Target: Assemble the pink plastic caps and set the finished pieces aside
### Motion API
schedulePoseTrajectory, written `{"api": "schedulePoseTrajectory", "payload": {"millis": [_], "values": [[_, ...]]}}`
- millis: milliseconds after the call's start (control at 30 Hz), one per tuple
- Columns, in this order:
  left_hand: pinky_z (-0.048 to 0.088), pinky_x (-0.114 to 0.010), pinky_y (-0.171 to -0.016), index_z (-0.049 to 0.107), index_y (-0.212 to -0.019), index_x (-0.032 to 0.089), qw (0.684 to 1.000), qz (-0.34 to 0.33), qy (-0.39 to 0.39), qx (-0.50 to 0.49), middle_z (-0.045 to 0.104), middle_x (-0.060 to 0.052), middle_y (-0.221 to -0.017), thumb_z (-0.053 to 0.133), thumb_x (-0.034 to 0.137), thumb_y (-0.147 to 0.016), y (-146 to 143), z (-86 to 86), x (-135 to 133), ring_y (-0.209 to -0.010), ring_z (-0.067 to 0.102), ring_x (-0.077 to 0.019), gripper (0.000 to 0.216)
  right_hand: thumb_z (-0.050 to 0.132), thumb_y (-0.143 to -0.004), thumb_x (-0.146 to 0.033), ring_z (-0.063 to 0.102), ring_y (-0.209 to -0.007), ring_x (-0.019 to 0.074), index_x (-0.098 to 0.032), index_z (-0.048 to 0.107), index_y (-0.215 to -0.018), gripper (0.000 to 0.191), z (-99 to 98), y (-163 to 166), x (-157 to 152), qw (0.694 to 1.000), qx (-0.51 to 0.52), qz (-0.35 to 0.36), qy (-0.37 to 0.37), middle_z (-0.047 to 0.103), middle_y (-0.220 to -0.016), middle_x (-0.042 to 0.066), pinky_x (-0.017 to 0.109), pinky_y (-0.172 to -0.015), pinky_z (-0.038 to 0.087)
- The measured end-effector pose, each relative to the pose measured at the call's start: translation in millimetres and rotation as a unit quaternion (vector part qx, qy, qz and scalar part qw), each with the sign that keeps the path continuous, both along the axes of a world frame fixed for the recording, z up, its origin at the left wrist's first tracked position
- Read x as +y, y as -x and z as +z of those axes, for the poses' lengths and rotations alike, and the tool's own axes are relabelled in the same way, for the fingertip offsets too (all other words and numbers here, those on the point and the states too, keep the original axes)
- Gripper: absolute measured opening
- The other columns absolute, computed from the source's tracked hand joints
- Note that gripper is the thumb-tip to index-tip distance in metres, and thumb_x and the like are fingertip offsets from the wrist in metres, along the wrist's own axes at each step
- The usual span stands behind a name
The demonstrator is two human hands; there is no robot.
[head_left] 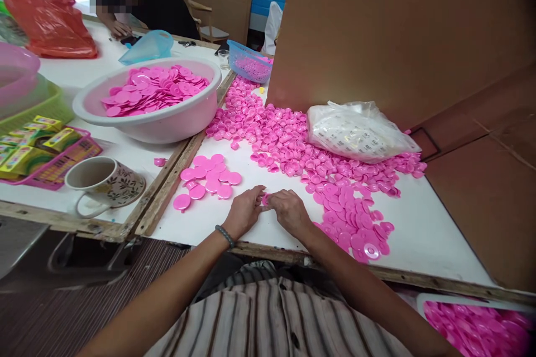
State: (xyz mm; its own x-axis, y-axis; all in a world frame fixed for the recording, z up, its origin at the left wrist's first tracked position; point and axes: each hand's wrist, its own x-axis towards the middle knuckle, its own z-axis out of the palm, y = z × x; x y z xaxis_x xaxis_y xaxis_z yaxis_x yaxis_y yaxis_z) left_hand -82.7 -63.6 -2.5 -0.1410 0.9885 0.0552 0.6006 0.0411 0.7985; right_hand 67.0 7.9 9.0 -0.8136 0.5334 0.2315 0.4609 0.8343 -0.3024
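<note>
My left hand (pixel 247 207) and my right hand (pixel 288 211) meet over the white table near its front edge. Between their fingertips is a small pink plastic piece (pixel 265 199), mostly covered by the fingers, so its exact shape is hidden. Left of my hands lies a group of pink round discs (pixel 213 173), some with small parts under them. Flat pink discs (pixel 347 215) are spread in overlapping layers to the right. Beyond my hands stretches a long heap of small pink cup-shaped pieces (pixel 280 134).
A white basin (pixel 167 125) of pink discs stands at the left, behind a floral mug (pixel 104 181). A plastic bag (pixel 360 131) rests on the heap beside a tall cardboard panel (pixel 377 33). A blue basket (pixel 249 64) sits farther back. Across the table a person (pixel 163 0) leans over.
</note>
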Motion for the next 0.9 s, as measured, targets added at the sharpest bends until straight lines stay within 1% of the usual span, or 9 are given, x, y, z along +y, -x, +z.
{"api": "schedulePoseTrajectory", "payload": {"millis": [133,267,367,400,467,600,733,833,900], "values": [[0.049,-0.029,-0.079,0.047,-0.113,0.02,1.0,-0.004,-0.013,-0.009,0.062,-0.006,-0.103,0.06,0.021,-0.077,0,-3.1,1,-0.088,0.06,-0.0168,0.039,0.052,-0.084,-0.019,0.053,-0.073,0.014,-0.02,0.066,-0.08,0.014,3.3,0,5,0.994,0.061,-0.01,0.089,0.067,-0.077,0.001,0.025,-0.067,0.039],[0.05,-0.027,-0.078,0.048,-0.112,0.02,1.0,0.001,-0.013,-0.027,0.063,-0.005,-0.101,0.06,0.022,-0.076,1,-5.7,1,-0.086,0.06,-0.0161,0.038,0.053,-0.084,-0.019,0.053,-0.075,0.0153,-0.021,0.067,-0.081,0.015,6.4,-2,8,0.992,0.069,0.006,0.109,0.067,-0.08,0.002,0.028,-0.069,0.041],[0.05,-0.027,-0.077,0.047,-0.113,0.02,0.999,0.002,-0.011,-0.038,0.063,-0.006,-0.101,0.06,0.019,-0.076,1,-5.7,1,-0.084,0.059,-0.0156,0.039,0.053,-0.084,-0.022,0.054,-0.078,0.0161,-0.021,0.067,-0.084,0.015,7.9,-5,10,0.986,0.108,-0.027,0.123,0.067,-0.085,0.003,0.029,-0.072,0.042],[0.05,-0.027,-0.077,0.047,-0.113,0.019,0.999,0.002,-0.009,-0.041,0.062,-0.006,-0.1,0.06,0.019,-0.076,1,-5.4,1,-0.084,0.059,-0.0155,0.039,0.052,-0.084,-0.023,0.054,-0.08,0.0165,-0.021,0.067,-0.084,0.015,8.1,-6,12,0.986,0.112,-0.037,0.12,0.067,-0.086,0.003,0.03,-0.072,0.042],[0.05,-0.027,-0.076,0.047,-0.113,0.019,0.999,0.005,-0.007,-0.045,0.062,-0.006,-0.1,0.06,0.018,-0.075,1,-4.5,1,-0.083,0.059,-0.0155,0.04,0.051,-0.085,-0.022,0.053,-0.08,0.0172,-0.021,0.067,-0.084,0.016,8.4,-7,13,0.99,0.088,-0.032,0.105,0.067,-0.084,0.003,0.03,-0.072,0.042],[0.05,-0.027,-0.076,0.049,-0.111,0.019,0.999,0.005,-0.006,-0.038,0.062,-0.005,-0.098,0.057,0.012,-0.074,1,-1.6,0,-0.084,0.06,-0.0159,0.039,0.044,-0.086,-0.013,0.051,-0.081,0.0174,-0.02,0.066,-0.086,0.023,11.0,-5,9,0.998,0.009,0.019,0.065,0.066,-0.083,0.004,0.029,-0.07,0.039],[0.049,-0.027,-0.077,0.049,-0.111,0.02,0.999,-0.001,-0.006,-0.038,0.062,-0.005,-0.099,0.055,0.009,-0.073,1,0.2,-1,-0.088,0.059,-0.0166,0.04,0.04,-0.085,-0.007,0.048,-0.078,0.0174,-0.018,0.064,-0.087,0.027,12.0,0,1,0.998,-0.05,0.045,0.002,0.065,-0.084,0.005,0.03,-0.068,0.036],[0.049,-0.026,-0.077,0.05,-0.111,0.021,0.999,0.0,-0.008,-0.046,0.063,-0.004,-0.1,0.054,0.008,-0.074,1,-2.1,-1,-0.088,0.06,-0.0162,0.04,0.038,-0.084,-0.005,0.048,-0.077,0.0178,-0.016,0.063,-0.087,0.028,7.1,0,-3,0.996,-0.063,0.052,-0.047,0.064,-0.086,0.006,0.031,-0.068,0.034],[0.049,-0.026,-0.077,0.05,-0.111,0.021,0.999,-0.001,-0.012,-0.053,0.062,-0.004,-0.099,0.054,0.01,-0.074,2,-4.6,0,-0.087,0.06,-0.0158,0.039,0.037,-0.085,-0.006,0.049,-0.077,0.0184,-0.015,0.064,-0.088,0.028,3.2,0,-4,0.996,-0.048,0.047,-0.05,0.065,-0.089,0.007,0.033,-0.068,0.035]]}}
